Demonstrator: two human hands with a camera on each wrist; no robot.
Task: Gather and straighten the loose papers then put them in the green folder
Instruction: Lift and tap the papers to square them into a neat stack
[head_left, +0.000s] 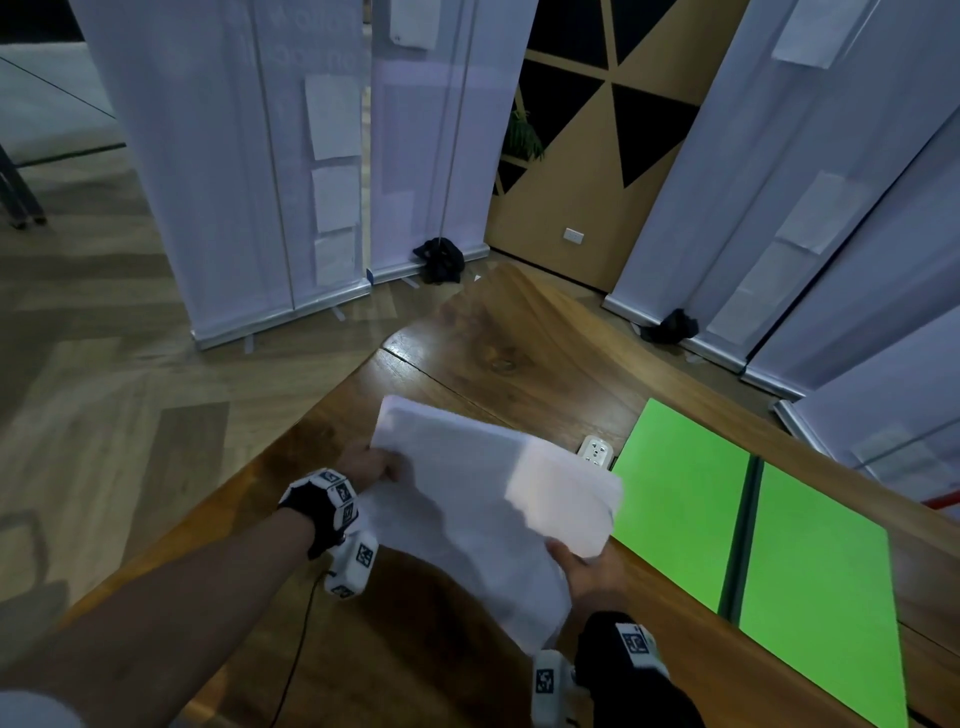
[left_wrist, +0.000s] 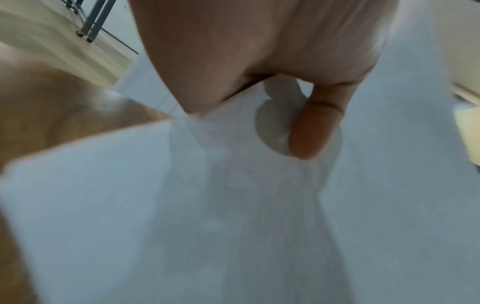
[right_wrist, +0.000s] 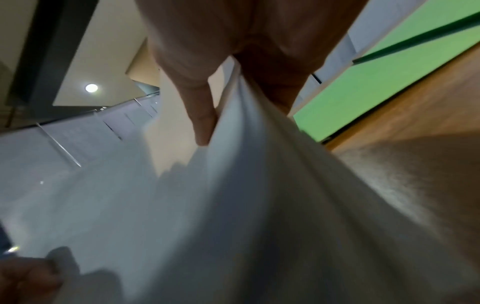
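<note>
A loose stack of white papers (head_left: 483, 499) is held up above the wooden table (head_left: 493, 338), its sheets fanned and uneven. My left hand (head_left: 376, 462) pinches the stack's left edge, thumb on top; in the left wrist view the thumb (left_wrist: 311, 131) presses on the papers (left_wrist: 207, 205). My right hand (head_left: 584, 566) grips the near right edge, and the right wrist view shows the papers (right_wrist: 233, 205) pinched between thumb and fingers (right_wrist: 202, 123). The green folder (head_left: 727, 525) lies open and flat on the table to the right, also seen as the green folder (right_wrist: 389, 82).
A white power socket (head_left: 596, 451) sits in the table between the papers and the folder. White roll-up banners (head_left: 223, 156) stand on the floor beyond the table's far and right sides. A thin black cable (head_left: 301, 639) runs under my left forearm.
</note>
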